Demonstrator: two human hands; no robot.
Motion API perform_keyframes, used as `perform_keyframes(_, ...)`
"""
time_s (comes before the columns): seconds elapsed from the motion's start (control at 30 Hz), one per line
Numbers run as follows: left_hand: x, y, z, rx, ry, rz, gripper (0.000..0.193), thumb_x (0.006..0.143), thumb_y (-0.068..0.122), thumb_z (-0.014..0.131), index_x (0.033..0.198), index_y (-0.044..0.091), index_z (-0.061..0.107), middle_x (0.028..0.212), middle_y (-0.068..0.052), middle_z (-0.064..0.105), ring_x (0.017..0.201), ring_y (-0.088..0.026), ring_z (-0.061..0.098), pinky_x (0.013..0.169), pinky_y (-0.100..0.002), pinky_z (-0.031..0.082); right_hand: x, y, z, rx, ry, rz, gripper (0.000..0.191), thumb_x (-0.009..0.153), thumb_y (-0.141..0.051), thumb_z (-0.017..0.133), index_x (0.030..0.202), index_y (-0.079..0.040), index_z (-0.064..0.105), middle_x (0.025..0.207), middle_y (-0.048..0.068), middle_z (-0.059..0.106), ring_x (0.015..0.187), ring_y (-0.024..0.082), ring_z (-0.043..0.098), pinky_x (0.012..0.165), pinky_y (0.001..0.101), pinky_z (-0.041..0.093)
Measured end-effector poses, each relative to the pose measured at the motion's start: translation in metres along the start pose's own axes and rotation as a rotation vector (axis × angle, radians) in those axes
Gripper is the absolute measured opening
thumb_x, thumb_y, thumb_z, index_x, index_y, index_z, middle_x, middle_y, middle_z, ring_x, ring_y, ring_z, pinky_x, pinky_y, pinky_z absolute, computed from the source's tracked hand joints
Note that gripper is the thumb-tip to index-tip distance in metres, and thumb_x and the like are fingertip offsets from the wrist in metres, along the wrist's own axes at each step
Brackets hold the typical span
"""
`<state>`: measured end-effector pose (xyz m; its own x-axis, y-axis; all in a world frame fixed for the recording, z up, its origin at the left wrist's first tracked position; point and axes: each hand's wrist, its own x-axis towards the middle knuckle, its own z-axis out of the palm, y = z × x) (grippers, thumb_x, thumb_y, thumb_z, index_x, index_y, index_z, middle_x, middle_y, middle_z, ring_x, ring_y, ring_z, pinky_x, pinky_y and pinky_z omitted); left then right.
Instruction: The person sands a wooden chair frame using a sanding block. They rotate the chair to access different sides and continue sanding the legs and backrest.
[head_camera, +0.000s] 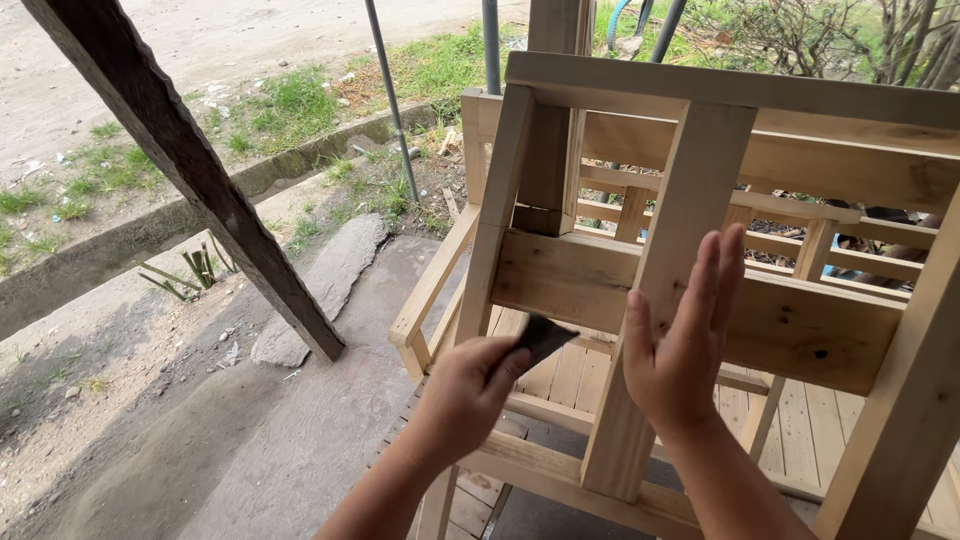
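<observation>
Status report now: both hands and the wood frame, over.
Left hand pinches a dark sanding piece at the wooden frame. Right hand open, flat on the upright slat. Nothing in the way.

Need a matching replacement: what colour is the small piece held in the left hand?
Dark grey to black piece, pinched by the left hand; head view.

Daylight outdoors — concrete floor (300, 440), slanted dark wooden post (190, 170), grass strip (290, 105), dirt road (200, 40) beyond.

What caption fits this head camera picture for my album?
Left hand rubs a dark sanding piece on a pale wooden frame, right hand flat against it.
</observation>
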<state>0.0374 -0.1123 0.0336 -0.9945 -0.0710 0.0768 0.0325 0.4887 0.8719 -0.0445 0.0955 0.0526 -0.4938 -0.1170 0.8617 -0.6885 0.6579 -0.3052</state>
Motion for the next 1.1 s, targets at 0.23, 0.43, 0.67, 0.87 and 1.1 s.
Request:
perform_keyframes(0.23,0.025,0.005,-0.011,-1.311,0.037,-0.149,0.028,0.099,0.018,0.059,0.113,-0.005,0.068,0.096,-0.011,0.075,0.083,-0.015,0.072,0.076,-0.031,0.060,-0.114,-0.050,0.036,0.774,-0.271,0.176,0.105,0.098,-0.044,0.064,0.163,0.003,-0.004,0.172,0.024,0.005,0.160,0.031,0.012,0.129,0.0440,0.015)
perform_keyframes(0.43,0.023,0.004,0.007,-1.053,-0.050,-0.056,0.029,0.105,0.015,0.062,0.122,-0.007,0.067,0.104,-0.010,0.071,0.090,-0.014,0.065,0.079,-0.029,0.054,-0.152,-0.067,0.052,0.951,-0.170,0.777,0.063,0.107,-0.027,0.050,0.156,0.010,0.035,0.160,0.024,0.040,0.149,0.032,0.037,0.122,0.0394,0.031)
perform_keyframes(0.67,0.059,-0.009,-0.014,-0.025,0.549,0.608,0.050,0.114,0.029,0.044,0.150,-0.005,0.044,0.144,-0.027,0.055,0.134,-0.037,0.053,0.112,-0.041,0.041,-0.082,-0.067,0.032,0.055,-0.018,0.128,0.055,0.115,-0.014,0.035,0.165,-0.001,0.017,0.173,0.019,0.022,0.164,0.032,0.020,0.134,0.0474,0.018)
perform_keyframes(0.87,0.084,-0.027,0.009,-0.451,0.153,0.352,0.056,0.109,0.038,0.037,0.151,0.001,0.045,0.137,-0.020,0.066,0.128,-0.031,0.063,0.104,-0.037,0.048,-0.039,-0.055,0.077,-0.441,-0.296,0.128,0.055,0.105,-0.028,0.042,0.159,-0.016,0.037,0.166,0.007,0.033,0.156,0.029,0.025,0.124,0.0600,0.003)
perform_keyframes(1.1,0.076,-0.027,0.011,-0.315,0.209,0.221,0.053,0.106,0.038,0.040,0.147,0.007,0.050,0.109,-0.015,0.078,0.100,-0.027,0.076,0.084,-0.036,0.057,-0.001,-0.056,0.086,-0.467,-0.249,0.030,0.049,0.102,-0.031,0.048,0.150,-0.017,0.048,0.161,0.009,0.041,0.152,0.033,0.024,0.120,0.0639,0.000)
